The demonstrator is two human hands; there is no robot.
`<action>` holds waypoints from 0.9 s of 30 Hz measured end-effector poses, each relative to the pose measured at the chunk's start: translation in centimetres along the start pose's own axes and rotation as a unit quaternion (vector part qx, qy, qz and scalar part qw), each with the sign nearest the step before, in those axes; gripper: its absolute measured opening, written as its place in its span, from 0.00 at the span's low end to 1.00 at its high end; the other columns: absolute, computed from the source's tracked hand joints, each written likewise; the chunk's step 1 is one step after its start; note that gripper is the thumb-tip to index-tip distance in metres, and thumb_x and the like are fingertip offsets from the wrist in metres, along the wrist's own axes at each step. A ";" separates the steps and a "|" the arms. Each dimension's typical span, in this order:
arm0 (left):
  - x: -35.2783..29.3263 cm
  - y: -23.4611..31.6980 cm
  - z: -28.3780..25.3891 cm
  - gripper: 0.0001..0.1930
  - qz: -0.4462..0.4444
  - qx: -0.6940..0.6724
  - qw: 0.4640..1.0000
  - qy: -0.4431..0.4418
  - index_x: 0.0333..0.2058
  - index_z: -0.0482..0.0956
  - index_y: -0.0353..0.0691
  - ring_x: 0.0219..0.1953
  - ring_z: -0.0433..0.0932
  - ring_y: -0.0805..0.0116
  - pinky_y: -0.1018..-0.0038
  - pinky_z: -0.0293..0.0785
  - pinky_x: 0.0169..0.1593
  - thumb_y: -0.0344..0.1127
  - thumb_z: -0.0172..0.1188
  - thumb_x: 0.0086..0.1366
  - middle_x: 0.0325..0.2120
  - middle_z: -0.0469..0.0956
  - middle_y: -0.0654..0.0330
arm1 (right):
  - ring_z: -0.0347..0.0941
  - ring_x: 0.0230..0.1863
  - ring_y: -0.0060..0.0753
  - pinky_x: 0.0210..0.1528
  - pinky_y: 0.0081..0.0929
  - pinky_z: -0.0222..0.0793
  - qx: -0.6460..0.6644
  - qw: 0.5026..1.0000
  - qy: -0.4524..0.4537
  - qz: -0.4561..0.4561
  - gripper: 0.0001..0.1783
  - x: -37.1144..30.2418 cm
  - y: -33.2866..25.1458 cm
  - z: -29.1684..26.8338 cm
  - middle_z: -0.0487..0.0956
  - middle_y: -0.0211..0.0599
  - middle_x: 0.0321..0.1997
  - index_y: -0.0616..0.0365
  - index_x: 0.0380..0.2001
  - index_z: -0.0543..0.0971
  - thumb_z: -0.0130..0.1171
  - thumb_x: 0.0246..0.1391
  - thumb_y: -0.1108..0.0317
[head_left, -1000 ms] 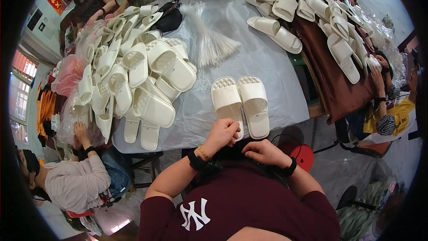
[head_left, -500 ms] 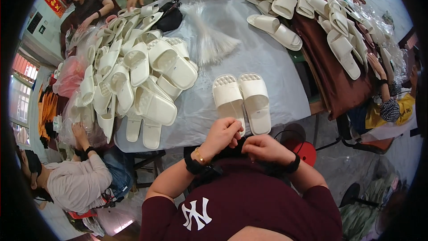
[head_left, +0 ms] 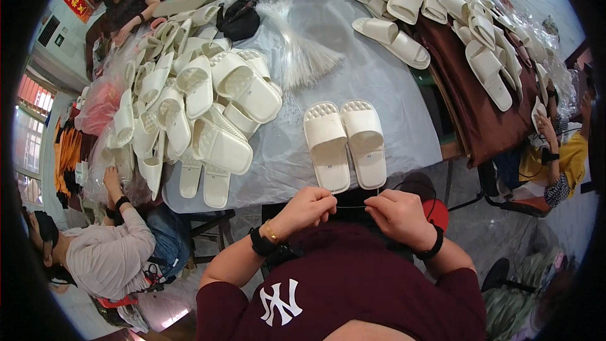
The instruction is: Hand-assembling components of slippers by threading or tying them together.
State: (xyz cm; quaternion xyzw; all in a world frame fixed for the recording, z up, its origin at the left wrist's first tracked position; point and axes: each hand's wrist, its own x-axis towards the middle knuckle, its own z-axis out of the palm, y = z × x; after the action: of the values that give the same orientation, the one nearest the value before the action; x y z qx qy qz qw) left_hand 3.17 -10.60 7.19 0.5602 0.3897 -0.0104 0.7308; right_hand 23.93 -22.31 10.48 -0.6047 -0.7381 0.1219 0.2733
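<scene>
My left hand (head_left: 309,207) and my right hand (head_left: 399,215) are both pinched on a thin clear plastic strand (head_left: 352,206) stretched between them, just below the table edge and above my dark red shirt. A pair of white slide sandals (head_left: 344,142) lies side by side on the grey table cover (head_left: 379,82) right in front of my hands. Further back lies a bundle of clear plastic strands (head_left: 303,50).
A heap of white sandals (head_left: 196,107) covers the table's left side, more sandals (head_left: 467,19) lie at the right on a brown cloth (head_left: 467,107). A black bag (head_left: 238,20) sits far back. Other people sit around: lower left (head_left: 107,252), right (head_left: 562,158), far side (head_left: 123,3).
My hands have drawn slightly apart with the strand taut between them. The sandal pair has not moved.
</scene>
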 end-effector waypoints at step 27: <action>5.2 -2.4 -1.1 0.13 0.033 0.021 0.992 0.120 0.26 0.77 0.35 0.13 0.67 0.78 0.80 0.62 0.17 0.39 0.53 0.61 0.15 0.73 0.63 | 0.76 0.25 0.43 0.28 0.37 0.72 0.010 0.997 -0.067 0.040 0.07 0.4 3.3 5.8 0.77 0.36 0.23 0.53 0.25 0.80 0.59 0.51 0.63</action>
State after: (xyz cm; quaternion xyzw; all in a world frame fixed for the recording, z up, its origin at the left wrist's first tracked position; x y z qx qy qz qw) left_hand 5.12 -8.38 2.18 0.5854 0.4556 0.0732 0.6666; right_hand 23.37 -20.29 4.14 -0.6217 -0.7285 0.1809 0.2239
